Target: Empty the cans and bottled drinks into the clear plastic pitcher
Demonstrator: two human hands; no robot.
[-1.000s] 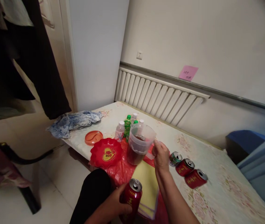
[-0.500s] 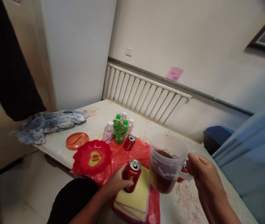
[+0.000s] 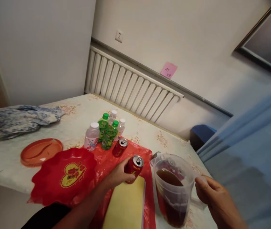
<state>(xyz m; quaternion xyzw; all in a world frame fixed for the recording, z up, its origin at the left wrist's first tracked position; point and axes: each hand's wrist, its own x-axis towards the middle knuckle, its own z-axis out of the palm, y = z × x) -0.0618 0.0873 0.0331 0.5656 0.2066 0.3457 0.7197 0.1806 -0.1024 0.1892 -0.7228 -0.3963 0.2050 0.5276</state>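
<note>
My left hand (image 3: 118, 174) is wrapped round a red drink can (image 3: 135, 166) with an opened top, held tilted over the red plastic sheet (image 3: 107, 162) near the yellow pad (image 3: 126, 206). My right hand (image 3: 215, 200) grips the handle of a clear plastic jug (image 3: 172, 189) about half full of dark brown liquid, held at the lower right above the table edge. A second red can (image 3: 120, 147) lies just beyond the left hand.
Several small bottles (image 3: 103, 130) with green and white caps stand behind the cans. A red heart-printed plate (image 3: 64, 175) and an orange dish (image 3: 40, 151) sit at left, a blue patterned cloth (image 3: 13, 119) beyond. A radiator (image 3: 130, 92) lines the wall; blue fabric (image 3: 252, 152) hangs at right.
The jug was lifted off the table and carried right and nearer in my right hand. My left hand moved the can forward off the yellow pad. The view swung right.
</note>
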